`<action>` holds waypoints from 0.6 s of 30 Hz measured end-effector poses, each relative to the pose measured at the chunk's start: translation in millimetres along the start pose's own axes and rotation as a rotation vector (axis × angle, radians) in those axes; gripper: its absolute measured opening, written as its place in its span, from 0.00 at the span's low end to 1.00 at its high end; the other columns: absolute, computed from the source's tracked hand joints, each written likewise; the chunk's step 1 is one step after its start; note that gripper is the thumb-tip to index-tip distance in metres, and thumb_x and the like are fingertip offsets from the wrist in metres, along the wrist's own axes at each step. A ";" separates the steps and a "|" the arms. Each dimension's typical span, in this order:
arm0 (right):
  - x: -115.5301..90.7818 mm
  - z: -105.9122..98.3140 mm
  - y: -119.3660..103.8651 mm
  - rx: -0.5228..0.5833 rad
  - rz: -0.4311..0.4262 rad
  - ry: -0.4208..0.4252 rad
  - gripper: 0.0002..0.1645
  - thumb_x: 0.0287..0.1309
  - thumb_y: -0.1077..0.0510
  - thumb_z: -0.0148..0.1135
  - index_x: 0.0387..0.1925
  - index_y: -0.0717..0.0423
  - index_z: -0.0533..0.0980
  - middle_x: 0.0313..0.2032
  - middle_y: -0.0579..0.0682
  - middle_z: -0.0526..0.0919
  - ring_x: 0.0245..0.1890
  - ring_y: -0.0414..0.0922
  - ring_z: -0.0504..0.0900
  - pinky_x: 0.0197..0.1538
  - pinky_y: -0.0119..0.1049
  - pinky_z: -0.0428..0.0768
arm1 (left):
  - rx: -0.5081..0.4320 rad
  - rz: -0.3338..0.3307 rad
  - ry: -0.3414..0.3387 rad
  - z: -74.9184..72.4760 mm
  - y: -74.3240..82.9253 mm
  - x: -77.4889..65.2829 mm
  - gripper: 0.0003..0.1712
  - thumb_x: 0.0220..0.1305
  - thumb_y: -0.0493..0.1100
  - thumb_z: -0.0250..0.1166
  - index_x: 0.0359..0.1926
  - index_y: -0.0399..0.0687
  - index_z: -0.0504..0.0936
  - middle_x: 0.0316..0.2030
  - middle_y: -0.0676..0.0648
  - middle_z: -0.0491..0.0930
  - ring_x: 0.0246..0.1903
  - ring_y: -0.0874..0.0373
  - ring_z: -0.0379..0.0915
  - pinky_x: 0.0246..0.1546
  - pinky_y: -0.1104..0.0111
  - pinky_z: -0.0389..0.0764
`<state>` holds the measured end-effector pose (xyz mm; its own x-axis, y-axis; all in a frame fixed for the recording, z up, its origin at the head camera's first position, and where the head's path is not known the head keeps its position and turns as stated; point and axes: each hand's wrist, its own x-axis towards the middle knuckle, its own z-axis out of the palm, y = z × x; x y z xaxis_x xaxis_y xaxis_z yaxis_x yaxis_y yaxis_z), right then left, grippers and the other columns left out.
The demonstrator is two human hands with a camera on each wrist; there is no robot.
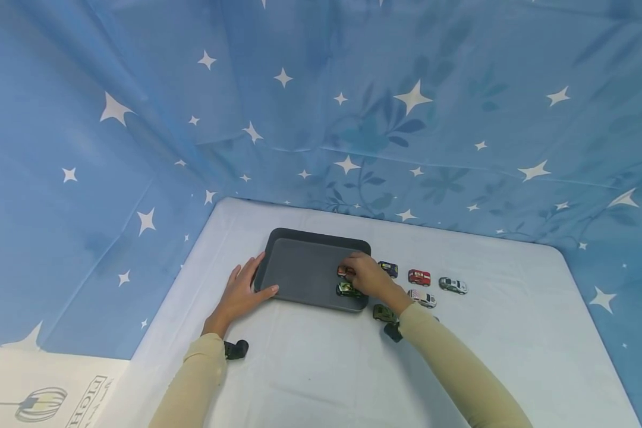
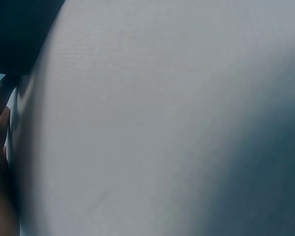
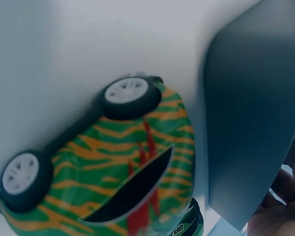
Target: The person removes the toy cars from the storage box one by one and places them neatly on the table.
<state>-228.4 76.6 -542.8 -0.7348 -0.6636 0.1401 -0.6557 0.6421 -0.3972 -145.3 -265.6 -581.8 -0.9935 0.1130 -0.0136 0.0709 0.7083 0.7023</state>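
A dark grey rectangular tray [image 1: 305, 270] lies on the white table. My left hand [image 1: 244, 292] rests at its left end, fingers extended along the rim and thumb over the near edge. Over the right end of the tray, my right hand [image 1: 365, 274] pinches a small red-orange toy car [image 1: 344, 271], partly hidden by the fingers. Just nearer in the tray sits a green toy car [image 1: 348, 289]. The right wrist view shows a green-and-orange striped toy car [image 3: 108, 167] large beside the tray wall [image 3: 250, 108], with my right hand [image 3: 280, 201] at the edge.
Right of the tray stand a dark blue car [image 1: 388, 268], a red car [image 1: 419, 277], a silver car [image 1: 453, 285], a white car [image 1: 422, 298] and a green car [image 1: 384, 313] close under my right forearm. A blue star-patterned cloth [image 1: 299, 119] hangs behind the table.
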 end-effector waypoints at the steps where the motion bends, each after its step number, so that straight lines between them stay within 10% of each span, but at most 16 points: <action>1: 0.1 -0.1 -0.2 0.002 0.000 0.002 0.12 0.54 0.71 0.68 0.41 0.61 0.84 0.34 0.50 0.82 0.33 0.43 0.76 0.36 0.40 0.79 | 0.002 0.002 0.000 0.1 -0.5 0.1 0.53 0.57 0.70 0.65 0.76 0.74 0.45 0.75 0.50 0.52 0.75 0.49 0.40 0.73 0.47 0.37; 18: -0.5 -8.5 -5.1 0.054 -0.017 -0.002 0.13 0.56 0.69 0.68 0.45 0.61 0.84 0.36 0.51 0.83 0.36 0.43 0.79 0.40 0.39 0.82 | 0.022 0.023 0.003 1.5 -1.0 1.6 0.54 0.57 0.68 0.65 0.77 0.72 0.45 0.75 0.49 0.53 0.75 0.50 0.42 0.73 0.50 0.35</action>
<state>-226.1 77.0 -533.2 -0.7235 -0.6749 0.1451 -0.6575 0.6095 -0.4430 -146.8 -265.0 -583.7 -0.9918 0.1276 0.0045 0.0958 0.7205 0.6868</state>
